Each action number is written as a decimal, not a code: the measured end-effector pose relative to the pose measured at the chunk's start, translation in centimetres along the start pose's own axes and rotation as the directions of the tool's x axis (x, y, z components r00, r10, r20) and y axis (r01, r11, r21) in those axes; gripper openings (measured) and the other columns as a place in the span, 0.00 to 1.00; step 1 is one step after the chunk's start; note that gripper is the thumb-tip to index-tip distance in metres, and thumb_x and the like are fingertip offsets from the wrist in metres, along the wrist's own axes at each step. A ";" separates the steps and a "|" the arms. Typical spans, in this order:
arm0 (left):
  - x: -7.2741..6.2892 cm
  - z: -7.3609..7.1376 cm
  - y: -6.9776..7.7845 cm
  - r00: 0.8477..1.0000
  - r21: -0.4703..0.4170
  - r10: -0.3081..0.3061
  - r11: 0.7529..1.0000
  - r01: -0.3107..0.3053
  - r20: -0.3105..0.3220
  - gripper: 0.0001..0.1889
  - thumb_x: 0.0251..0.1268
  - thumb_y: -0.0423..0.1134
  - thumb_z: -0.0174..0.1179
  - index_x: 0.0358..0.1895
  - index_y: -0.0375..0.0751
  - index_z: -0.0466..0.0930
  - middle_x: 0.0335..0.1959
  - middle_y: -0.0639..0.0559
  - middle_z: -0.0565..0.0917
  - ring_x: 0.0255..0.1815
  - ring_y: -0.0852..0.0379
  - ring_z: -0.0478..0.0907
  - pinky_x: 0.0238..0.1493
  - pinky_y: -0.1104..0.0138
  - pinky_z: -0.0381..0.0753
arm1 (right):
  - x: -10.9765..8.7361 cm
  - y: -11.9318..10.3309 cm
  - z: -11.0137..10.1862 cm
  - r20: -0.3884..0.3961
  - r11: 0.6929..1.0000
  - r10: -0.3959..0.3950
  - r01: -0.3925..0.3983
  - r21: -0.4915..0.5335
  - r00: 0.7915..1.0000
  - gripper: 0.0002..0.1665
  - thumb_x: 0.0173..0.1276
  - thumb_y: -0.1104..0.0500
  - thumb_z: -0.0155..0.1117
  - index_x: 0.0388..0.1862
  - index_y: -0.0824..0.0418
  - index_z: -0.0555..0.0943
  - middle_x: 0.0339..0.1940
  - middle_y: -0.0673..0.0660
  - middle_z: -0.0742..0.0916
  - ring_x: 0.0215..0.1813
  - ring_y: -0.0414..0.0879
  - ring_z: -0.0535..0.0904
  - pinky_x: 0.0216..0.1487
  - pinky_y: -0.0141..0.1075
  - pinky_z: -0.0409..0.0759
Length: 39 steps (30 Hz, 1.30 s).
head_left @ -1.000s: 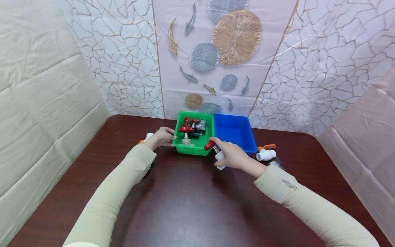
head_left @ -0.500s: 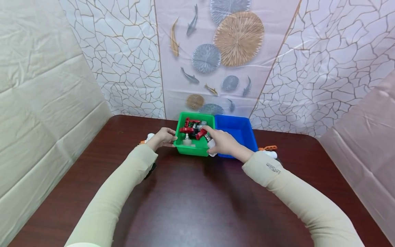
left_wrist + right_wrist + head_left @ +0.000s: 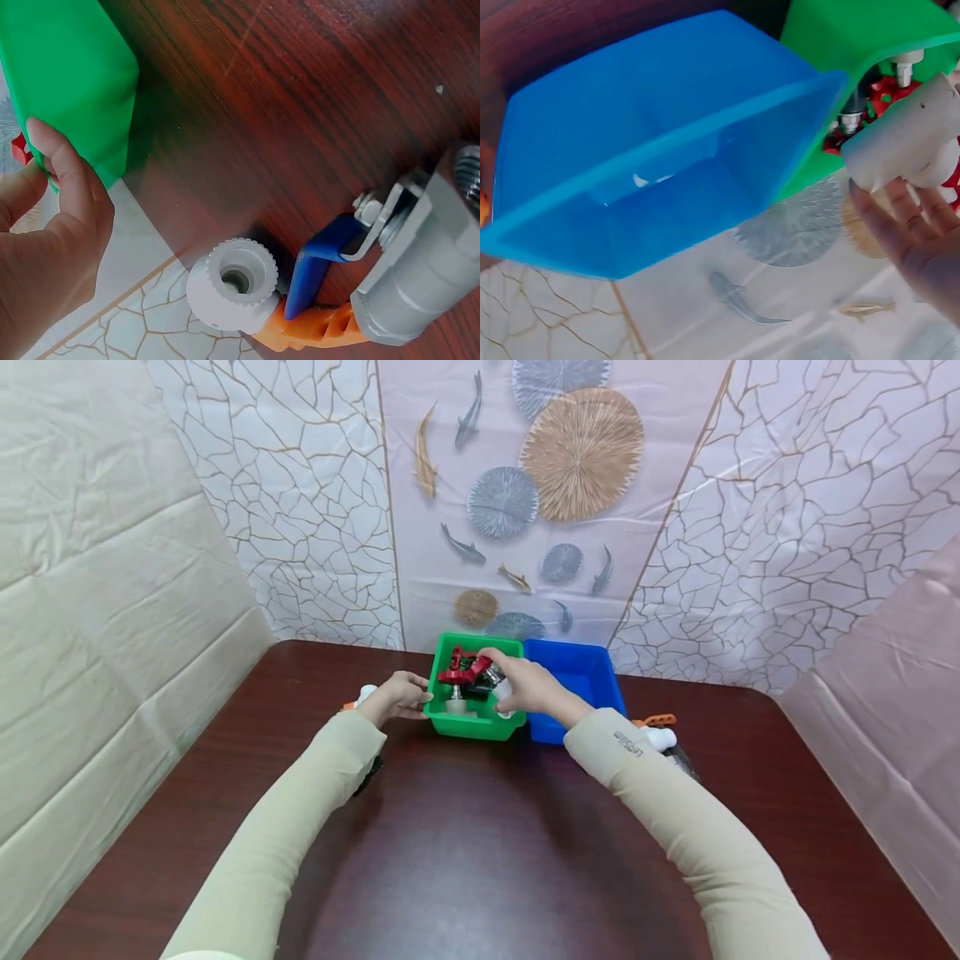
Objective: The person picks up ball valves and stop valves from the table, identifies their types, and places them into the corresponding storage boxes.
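In the head view, my left hand [image 3: 403, 695] pinches the left rim of a green plastic bin [image 3: 472, 727]. The left wrist view shows its thumb and fingers on either side of that rim. My right hand [image 3: 531, 687] grips a white valve [image 3: 503, 691] with a red handle, held tilted over the bin's right side. In the right wrist view, its white pipe body [image 3: 907, 139] lies against the fingers. Inside the green bin are other red-handled valves [image 3: 454, 676], partly hidden by the right hand.
A blue bin [image 3: 577, 685] stands right against the green one. On the table's right lies a white valve [image 3: 660, 739] with an orange handle. At the left, a white orange-handled valve [image 3: 232, 285] and a grey metal valve [image 3: 420, 255] with a blue lever lie close together.
My right hand has carried the red-handled valve left and away from me, from in front of the bins to over the green bin. The left hand stays on the rim.
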<state>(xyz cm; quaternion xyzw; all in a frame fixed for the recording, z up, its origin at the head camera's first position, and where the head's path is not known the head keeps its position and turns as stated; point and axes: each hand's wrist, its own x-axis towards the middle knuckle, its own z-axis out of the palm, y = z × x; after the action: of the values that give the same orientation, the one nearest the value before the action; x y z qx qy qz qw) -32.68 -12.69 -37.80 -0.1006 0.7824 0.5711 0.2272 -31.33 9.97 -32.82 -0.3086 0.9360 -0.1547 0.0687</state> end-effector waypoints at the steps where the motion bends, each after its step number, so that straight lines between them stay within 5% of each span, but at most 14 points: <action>1: 0.0 0.0 0.0 1.000 -0.002 -0.003 1.000 0.003 0.002 0.22 0.70 0.29 0.48 0.65 0.30 0.61 0.43 0.44 0.71 0.35 0.54 0.75 0.57 0.57 0.77 | 0.3 0.2 0.1 0.014 1.000 0.003 -0.003 0.002 1.000 0.51 0.55 0.58 0.73 0.73 0.55 0.55 0.58 0.61 0.79 0.42 0.52 0.80 0.40 0.42 0.81; 7: -0.3 0.2 0.3 1.000 0.010 0.006 1.000 -0.006 0.008 0.22 0.70 0.29 0.48 0.66 0.30 0.60 0.48 0.40 0.72 0.41 0.51 0.76 0.55 0.56 0.79 | 1.5 0.9 0.4 0.044 1.000 -0.007 0.008 -0.024 0.999 0.51 0.55 0.59 0.73 0.73 0.56 0.55 0.55 0.62 0.80 0.42 0.53 0.79 0.43 0.43 0.81; 13: 0.8 0.0 -0.3 1.000 0.014 0.030 0.999 -0.029 -0.007 0.20 0.68 0.28 0.51 0.62 0.31 0.65 0.50 0.39 0.73 0.42 0.50 0.78 0.44 0.61 0.84 | 2.6 1.2 0.3 0.069 0.998 -0.032 0.036 -0.053 0.997 0.51 0.54 0.61 0.73 0.73 0.56 0.56 0.67 0.60 0.73 0.58 0.55 0.75 0.55 0.47 0.78; 17: 5.3 -0.7 -2.4 0.999 -0.020 0.048 0.999 -0.048 0.024 0.20 0.65 0.29 0.56 0.60 0.32 0.67 0.47 0.38 0.74 0.36 0.49 0.78 0.38 0.59 0.85 | 3.0 1.4 0.4 0.132 0.992 -0.030 0.046 -0.118 0.991 0.52 0.56 0.63 0.72 0.74 0.55 0.54 0.70 0.59 0.70 0.63 0.55 0.72 0.58 0.47 0.77; 20: 6.5 -0.8 -3.0 0.999 -0.024 0.047 0.999 -0.046 0.022 0.21 0.65 0.30 0.56 0.61 0.33 0.66 0.49 0.38 0.74 0.40 0.47 0.79 0.41 0.57 0.84 | 3.1 1.7 0.4 0.187 0.983 -0.028 0.061 -0.174 0.982 0.52 0.56 0.65 0.70 0.75 0.54 0.53 0.71 0.59 0.68 0.66 0.56 0.69 0.59 0.47 0.76; 28: 2.2 -0.2 -1.1 0.998 0.006 0.056 0.998 -0.056 0.008 0.22 0.67 0.29 0.53 0.62 0.29 0.64 0.50 0.36 0.73 0.42 0.47 0.79 0.44 0.58 0.84 | 3.6 2.1 0.2 0.263 0.959 -0.066 0.134 -0.249 0.963 0.52 0.58 0.64 0.69 0.76 0.54 0.51 0.74 0.59 0.64 0.73 0.59 0.60 0.65 0.49 0.70; 31: -0.7 0.3 0.2 0.999 0.022 0.037 0.999 -0.037 -0.005 0.23 0.70 0.29 0.48 0.66 0.28 0.60 0.55 0.35 0.71 0.45 0.48 0.77 0.49 0.59 0.82 | 3.7 2.2 0.2 0.273 0.954 -0.086 0.159 -0.255 0.958 0.51 0.58 0.65 0.69 0.75 0.55 0.52 0.74 0.60 0.64 0.73 0.59 0.59 0.66 0.49 0.69; 37: 0.4 0.0 -0.4 0.999 -0.003 0.038 0.999 -0.038 0.000 0.21 0.69 0.29 0.50 0.63 0.30 0.63 0.53 0.37 0.73 0.42 0.50 0.77 0.50 0.58 0.82 | 3.7 2.2 0.6 0.240 0.966 -0.086 0.140 -0.218 0.967 0.51 0.57 0.65 0.70 0.75 0.57 0.53 0.74 0.60 0.64 0.74 0.59 0.58 0.68 0.49 0.66; 39: -0.5 0.2 0.1 0.999 0.019 0.033 0.999 -0.033 -0.011 0.22 0.70 0.28 0.48 0.66 0.30 0.61 0.57 0.36 0.70 0.45 0.49 0.75 0.54 0.58 0.80 | 3.7 2.2 0.7 0.228 0.969 -0.076 0.125 -0.212 0.971 0.52 0.57 0.65 0.70 0.75 0.57 0.52 0.74 0.60 0.64 0.74 0.58 0.58 0.69 0.50 0.65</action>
<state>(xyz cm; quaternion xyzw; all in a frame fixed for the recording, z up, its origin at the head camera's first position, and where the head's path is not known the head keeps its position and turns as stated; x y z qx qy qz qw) -32.22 -12.56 -37.51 -0.0887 0.7905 0.5668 0.2144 -35.36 9.21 -34.34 -0.3768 0.9173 -0.0164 0.1276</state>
